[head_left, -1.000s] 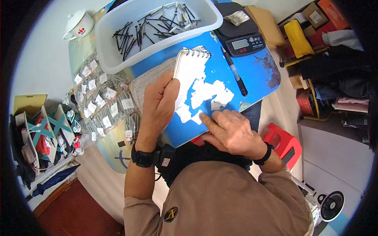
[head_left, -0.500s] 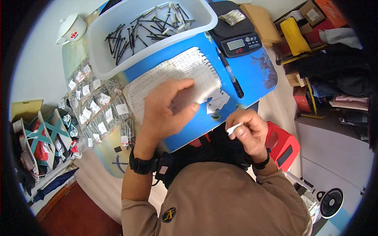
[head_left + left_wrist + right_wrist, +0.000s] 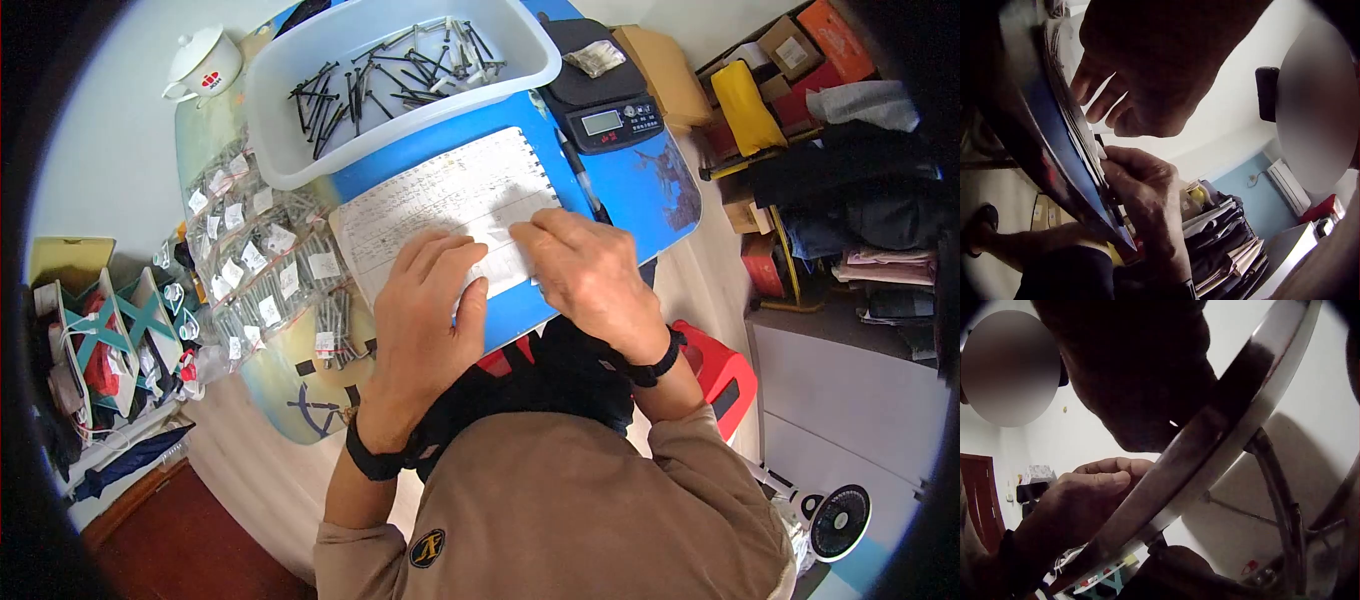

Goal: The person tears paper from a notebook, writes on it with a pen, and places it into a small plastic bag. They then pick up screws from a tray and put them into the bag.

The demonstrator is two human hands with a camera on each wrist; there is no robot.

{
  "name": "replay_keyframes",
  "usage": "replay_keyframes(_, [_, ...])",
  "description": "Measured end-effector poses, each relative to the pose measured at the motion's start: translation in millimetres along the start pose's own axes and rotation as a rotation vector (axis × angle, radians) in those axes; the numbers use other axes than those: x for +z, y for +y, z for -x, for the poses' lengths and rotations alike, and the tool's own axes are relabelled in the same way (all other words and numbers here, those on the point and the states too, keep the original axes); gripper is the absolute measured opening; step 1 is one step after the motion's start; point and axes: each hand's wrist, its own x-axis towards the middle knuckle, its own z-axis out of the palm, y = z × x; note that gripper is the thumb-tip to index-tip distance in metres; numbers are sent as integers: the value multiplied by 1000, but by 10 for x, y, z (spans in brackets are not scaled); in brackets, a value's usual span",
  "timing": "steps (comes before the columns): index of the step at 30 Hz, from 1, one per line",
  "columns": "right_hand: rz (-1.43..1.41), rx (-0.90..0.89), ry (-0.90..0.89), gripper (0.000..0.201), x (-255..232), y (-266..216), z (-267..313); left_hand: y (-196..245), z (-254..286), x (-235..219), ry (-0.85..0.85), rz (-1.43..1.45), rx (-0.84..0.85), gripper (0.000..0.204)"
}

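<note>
A spiral notebook (image 3: 430, 200) lies open on the blue tabletop (image 3: 640, 205), its page covered in handwriting. My left hand (image 3: 425, 305) rests over the notebook's near part, fingers loosely bent and thumb apart from them. At the page's right side, my right hand (image 3: 590, 285) reaches in with thumb and forefinger together. In the left wrist view those fingers pinch a small white paper scrap (image 3: 1101, 151) right at the notebook's edge. The right wrist view has the left hand (image 3: 1085, 497) beside the table rim, and the right hand dark above it.
A translucent plastic tub (image 3: 290, 170) with screws stands behind the notebook. At the back right sits a black digital scale (image 3: 610, 120) bearing a small packet, with a pen (image 3: 572, 165) before it. Labelled bags of screws (image 3: 255, 260) lie left; a lidded white mug (image 3: 205, 65) stands beyond.
The left hand has let go of the raised notebook pages and come down onto the open page. The right hand has picked up a paper scrap and carried it over to the page.
</note>
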Motion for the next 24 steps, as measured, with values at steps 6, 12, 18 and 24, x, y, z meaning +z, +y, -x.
replay_keyframes(6, [-112,19,-44,34,-43,12,72,125,141,55,17,-78,-16,42])
replay_keyframes(12, [-49,63,-5,35,-248,238,169,125,156,209,-85,-208,39,46])
replay_keyframes(18, [36,105,-38,39,-431,533,161,134,168,226,-124,-256,11,50])
replay_keyframes(24, [95,-2,-377,46,-566,776,54,175,144,229,-133,-295,-13,47])
